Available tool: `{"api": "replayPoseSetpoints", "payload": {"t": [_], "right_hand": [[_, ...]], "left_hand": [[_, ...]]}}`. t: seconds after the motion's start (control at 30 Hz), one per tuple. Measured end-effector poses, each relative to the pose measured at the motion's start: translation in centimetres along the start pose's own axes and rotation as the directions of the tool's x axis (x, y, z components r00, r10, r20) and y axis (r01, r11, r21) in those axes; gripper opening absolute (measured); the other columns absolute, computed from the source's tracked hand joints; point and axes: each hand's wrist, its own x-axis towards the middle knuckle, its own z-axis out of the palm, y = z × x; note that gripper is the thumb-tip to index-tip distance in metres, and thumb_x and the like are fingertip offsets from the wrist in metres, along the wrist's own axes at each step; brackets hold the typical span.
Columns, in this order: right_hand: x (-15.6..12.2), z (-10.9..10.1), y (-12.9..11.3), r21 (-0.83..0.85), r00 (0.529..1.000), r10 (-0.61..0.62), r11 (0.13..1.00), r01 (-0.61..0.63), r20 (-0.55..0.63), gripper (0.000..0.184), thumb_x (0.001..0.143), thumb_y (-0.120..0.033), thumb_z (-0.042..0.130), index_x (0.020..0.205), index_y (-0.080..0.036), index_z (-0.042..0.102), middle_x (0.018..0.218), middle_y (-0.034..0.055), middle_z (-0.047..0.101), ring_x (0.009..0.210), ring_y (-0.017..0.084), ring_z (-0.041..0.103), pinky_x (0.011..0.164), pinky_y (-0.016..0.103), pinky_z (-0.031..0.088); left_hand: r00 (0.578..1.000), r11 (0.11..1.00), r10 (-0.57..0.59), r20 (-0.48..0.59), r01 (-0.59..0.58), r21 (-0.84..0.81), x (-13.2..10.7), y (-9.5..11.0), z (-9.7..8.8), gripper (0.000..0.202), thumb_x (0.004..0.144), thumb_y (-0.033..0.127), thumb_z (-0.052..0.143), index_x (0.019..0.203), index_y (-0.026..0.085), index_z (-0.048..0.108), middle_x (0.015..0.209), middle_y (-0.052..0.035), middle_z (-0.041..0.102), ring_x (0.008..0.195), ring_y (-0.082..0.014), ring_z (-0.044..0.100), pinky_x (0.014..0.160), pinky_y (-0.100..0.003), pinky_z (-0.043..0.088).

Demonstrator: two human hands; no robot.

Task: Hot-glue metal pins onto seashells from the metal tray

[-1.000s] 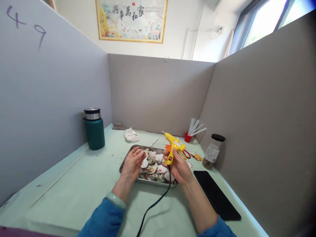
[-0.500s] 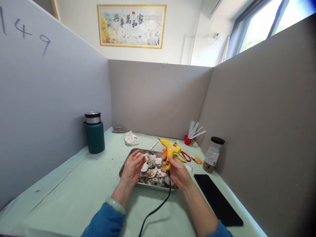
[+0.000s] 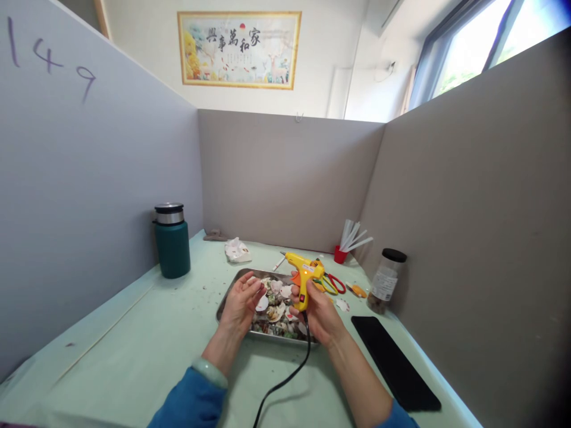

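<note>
Head cam: R hand [image 3: 317, 309] is wrapped round a yellow glue gun [image 3: 305, 274], fingers closed on the grip, w/ the orange trigger just ahead of them; gun is held up over the R side of the tray [image 3: 267, 337], nozzle pointing up & to the L. Black cord [image 3: 285, 380] drops from the grip's base & runs down toward the bottom edge. L hand [image 3: 243, 298] is over the tray's L side, approx. half-curled, thumb & fingertips drawn near ea. other; can't tell if a small pc. is pinched betw. them. Metal tray sits on the table [image 3: 134, 368], full of shells [image 3: 275, 312], some white, others brownish/greenish. R of the gun, on the table: scissors [image 3: 336, 284] w/ red & yellow handles, an orange-handled item [image 3: 358, 290], then a clear jar [image 3: 383, 284] w/ black lid, leaning a bit. Behind: red cup [image 3: 340, 256] holding translucent sticks [image 3: 352, 236]. Black flat slab [image 3: 395, 362] lies nr. the R forearm. Far L: teal flask [image 3: 172, 249], upright; crumpled paper [image 3: 238, 251] is behind the tray.
</note>
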Motion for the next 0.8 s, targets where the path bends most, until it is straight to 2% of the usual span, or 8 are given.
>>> {"api": "replayPoseSetpoints", "payload": {"t": [0.13, 0.37, 0.6, 0.8], "right_hand": [[-0.11, -0.04, 0.18, -0.001, 1.000, -0.006, 1.000, 0.006, 0.008, 0.023, 0.080, -0.031, 0.066, 0.100, -0.021, 0.060, 0.079, -0.0001, 0.059, 0.062, 0.010, 0.052, 0.058, 0.025, 0.050], [-0.57, 0.56, 0.08, -0.042, 0.999, -0.006, 0.999, 0.008, 0.054, 0.041, 0.070, -0.022, 0.074, 0.109, -0.023, 0.059, 0.092, 0.0027, 0.062, 0.075, 0.013, 0.056, 0.072, 0.031, 0.050], [-0.37, 0.55, 0.40, -0.121, 0.998, -0.043, 0.992, 0.047, 0.036, 0.033, 0.078, -0.029, 0.068, 0.109, -0.020, 0.059, 0.073, -0.0012, 0.057, 0.057, 0.009, 0.046, 0.057, 0.025, 0.048], [0.08, 0.06, 0.98, -0.233, 0.996, -0.087, 0.969, 0.086, 0.009, 0.023, 0.087, -0.030, 0.057, 0.106, -0.016, 0.056, 0.072, -0.0023, 0.058, 0.055, 0.009, 0.052, 0.051, 0.023, 0.047]], "left_hand": [[1.000, 1.000, -0.002, 0.002, 0.002, -0.004, -0.14, 0.09, 0.10, 0.032, 0.070, -0.008, 0.060, 0.092, 0.014, 0.057, 0.075, -0.0016, 0.065, 0.062, -0.0096, 0.066, 0.065, -0.022, 0.057], [1.000, 1.000, -0.007, -0.003, 0.007, -0.014, -0.25, 0.13, 0.11, 0.031, 0.069, -0.008, 0.061, 0.090, 0.014, 0.057, 0.075, -0.0016, 0.066, 0.062, -0.0100, 0.066, 0.066, -0.022, 0.057], [1.000, 1.000, -0.009, 0.003, 0.009, -0.013, -0.29, 0.14, 0.24, 0.030, 0.070, -0.008, 0.060, 0.091, 0.013, 0.057, 0.074, -0.0014, 0.065, 0.061, -0.0096, 0.066, 0.064, -0.021, 0.057], [1.000, 1.000, -0.012, 0.005, 0.012, -0.008, -0.14, 0.03, 0.09, 0.031, 0.069, -0.007, 0.062, 0.092, 0.014, 0.057, 0.075, -0.0015, 0.065, 0.061, -0.0097, 0.066, 0.064, -0.021, 0.057]]}}
